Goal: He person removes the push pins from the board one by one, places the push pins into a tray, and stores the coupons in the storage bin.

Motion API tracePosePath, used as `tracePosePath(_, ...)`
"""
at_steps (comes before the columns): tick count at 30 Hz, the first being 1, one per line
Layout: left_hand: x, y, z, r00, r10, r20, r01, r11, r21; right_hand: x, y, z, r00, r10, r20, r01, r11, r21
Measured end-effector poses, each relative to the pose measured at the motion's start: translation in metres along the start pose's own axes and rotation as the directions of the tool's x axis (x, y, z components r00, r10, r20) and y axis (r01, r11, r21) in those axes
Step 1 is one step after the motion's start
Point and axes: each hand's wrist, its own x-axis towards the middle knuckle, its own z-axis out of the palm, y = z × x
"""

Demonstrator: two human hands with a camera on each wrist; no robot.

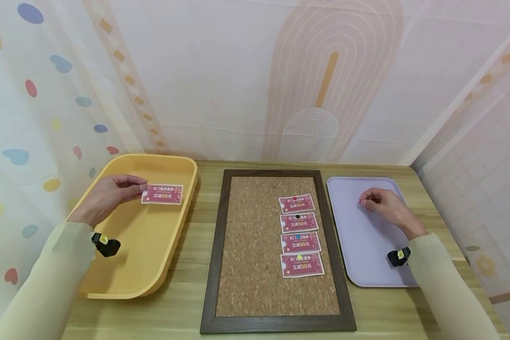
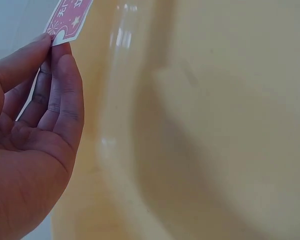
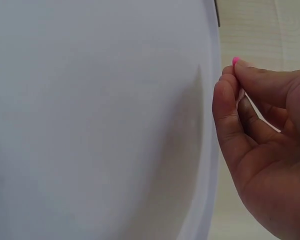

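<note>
My left hand [image 1: 116, 193] pinches a pink-red paper coupon [image 1: 163, 194] by its left end, above the yellow tray. In the left wrist view, thumb and fingertips grip the coupon's corner. Over the lilac tray is my right hand [image 1: 384, 208], thumb and fingers together; the right wrist view shows a small pink pushpin [image 3: 236, 60] pinched at the fingertips, mostly hidden. Between the hands lies a framed cork board [image 1: 259, 245]. Several matching coupons run down its right side, each with a coloured pin at the top, the lowest coupon [image 1: 303, 268] under a yellow pin [image 1: 299, 257].
The yellow tray [image 1: 153, 257] stands left of the board, its rim raised. On the right, the shallow lilac tray [image 1: 365, 264] sits close against the board's dark wooden frame [image 1: 276, 324]. A patterned curtain [image 1: 221, 94] hangs behind the wooden table [image 1: 174, 314].
</note>
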Motion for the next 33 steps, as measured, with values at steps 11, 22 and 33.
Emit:
tracePosePath(11, 0.005, -0.020, -0.009, 0.998, -0.042, 0.057, 0.048, 0.993, -0.112, 0.005, 0.011, -0.001, 0.999, 0.028, 0.030, -0.027, 0.998, -0.052)
tracePosePath(22, 0.009, -0.034, -0.011, 0.997, -0.070, 0.043, 0.073, 0.995, -0.071, 0.009, 0.010, 0.000, 0.998, 0.011, 0.064, -0.010, 1.000, -0.013)
tracePosePath(33, 0.011, -0.040, -0.006, 0.996, -0.083, -0.017, 0.085, 0.991, 0.102, 0.009, 0.008, 0.000, 0.998, 0.031, 0.061, -0.028, 0.998, -0.051)
